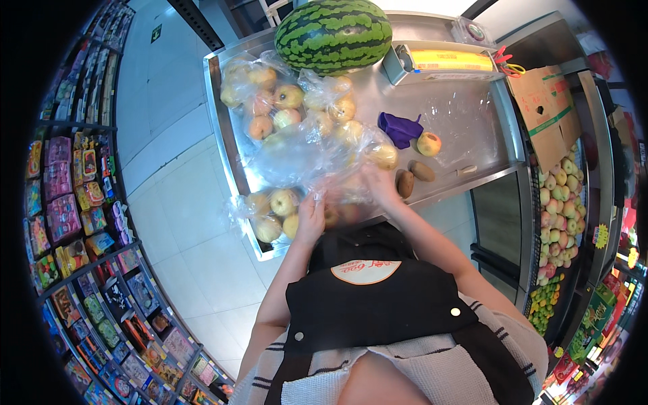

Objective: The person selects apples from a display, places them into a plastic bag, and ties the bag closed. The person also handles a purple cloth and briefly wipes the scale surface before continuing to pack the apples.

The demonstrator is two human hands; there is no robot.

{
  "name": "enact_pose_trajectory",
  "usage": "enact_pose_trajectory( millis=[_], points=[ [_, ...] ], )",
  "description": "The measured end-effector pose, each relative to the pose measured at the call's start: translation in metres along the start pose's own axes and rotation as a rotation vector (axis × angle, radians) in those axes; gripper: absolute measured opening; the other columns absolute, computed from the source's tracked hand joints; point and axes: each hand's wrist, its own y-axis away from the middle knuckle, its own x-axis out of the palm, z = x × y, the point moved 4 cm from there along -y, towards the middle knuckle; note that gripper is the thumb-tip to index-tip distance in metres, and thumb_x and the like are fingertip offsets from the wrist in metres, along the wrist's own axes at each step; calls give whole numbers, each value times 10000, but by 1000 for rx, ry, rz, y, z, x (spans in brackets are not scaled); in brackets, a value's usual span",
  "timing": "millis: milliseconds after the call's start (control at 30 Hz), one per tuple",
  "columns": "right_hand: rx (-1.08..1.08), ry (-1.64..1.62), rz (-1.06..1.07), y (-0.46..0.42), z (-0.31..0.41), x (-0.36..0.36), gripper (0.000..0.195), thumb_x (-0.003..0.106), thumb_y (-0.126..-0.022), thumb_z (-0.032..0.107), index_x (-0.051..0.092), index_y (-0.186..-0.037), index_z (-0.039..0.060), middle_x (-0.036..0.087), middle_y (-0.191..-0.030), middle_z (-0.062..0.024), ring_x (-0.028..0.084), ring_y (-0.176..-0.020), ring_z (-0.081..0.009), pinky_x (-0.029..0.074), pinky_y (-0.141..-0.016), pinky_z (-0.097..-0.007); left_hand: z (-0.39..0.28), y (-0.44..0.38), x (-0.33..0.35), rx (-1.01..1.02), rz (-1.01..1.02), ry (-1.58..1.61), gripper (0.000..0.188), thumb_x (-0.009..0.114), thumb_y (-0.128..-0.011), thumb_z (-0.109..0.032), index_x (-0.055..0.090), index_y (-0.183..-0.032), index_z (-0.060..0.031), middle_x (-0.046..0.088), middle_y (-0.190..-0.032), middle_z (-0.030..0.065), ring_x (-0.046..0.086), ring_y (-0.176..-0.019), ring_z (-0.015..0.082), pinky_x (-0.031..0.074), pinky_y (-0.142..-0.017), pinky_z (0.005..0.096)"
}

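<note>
A clear plastic bag (347,195) with pale fruit in it lies at the near edge of the steel table. My left hand (311,215) pinches the film at the bag's left side. On the other side, my right hand (380,186) is curled against the same film, blurred, with its fingertips partly hidden. Just left of my left hand is a knotted bag of yellowish apples (282,203). Beyond my hands, more bagged apples (287,96) and a loose stretch of clear film (288,157) cover the table's left half. Two brown kiwifruit (421,171) lie beside my right hand.
A watermelon (334,35) rests at the back. On the right are a purple cloth (400,129), a single apple (429,144), a small knife (466,171) and a metal box (445,76) holding a yellow roll. Apple bins (559,217) and toy shelves (63,202) flank the table (223,152).
</note>
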Motion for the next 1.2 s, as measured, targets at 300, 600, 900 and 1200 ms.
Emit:
enact_pose_trajectory(
  millis=[300, 600, 900, 1200],
  points=[
    [-64, 245, 300, -44, 12, 55, 224, 620, -902, 228, 661, -924, 9, 635, -773, -104, 615, -702, -185, 493, -648, -347, 22, -35, 6, 317, -99, 96, 274, 411, -1020, -157, 637, -966, -10, 642, -892, 89, 596, -875, 230, 458, -821, 323],
    [-142, -105, 258, 5, 43, 17, 177, 668, -904, 154, 701, -916, -20, 635, -772, 15, 572, -732, -62, 461, -637, -233, 86, -40, -10, -135, 216, 748, 191, 489, -966, -229, 544, -1029, -57, 438, -683, -26, 341, -524, 60, 299, -503, 204],
    [-820, 470, 144, 56, 125, 36, 148, 694, -809, 81, 717, -955, 68, 662, -846, -96, 636, -868, -226, 515, -742, -343, 52, -36, 15, 398, 330, -644, 345, 531, -901, -148, 530, -1237, -69, 611, -1156, 169, 529, -1132, 383, 425, -937, 416],
    [-287, -36, 436, 4, 85, 2, 190, 681, -864, 83, 706, -1046, 32, 689, -865, -59, 616, -741, -125, 505, -655, -240, 33, -34, 18, 595, 354, -836, 281, 456, -1007, -232, 603, -1203, -95, 546, -1257, 132, 556, -1020, 278, 416, -923, 400]
  ],
)
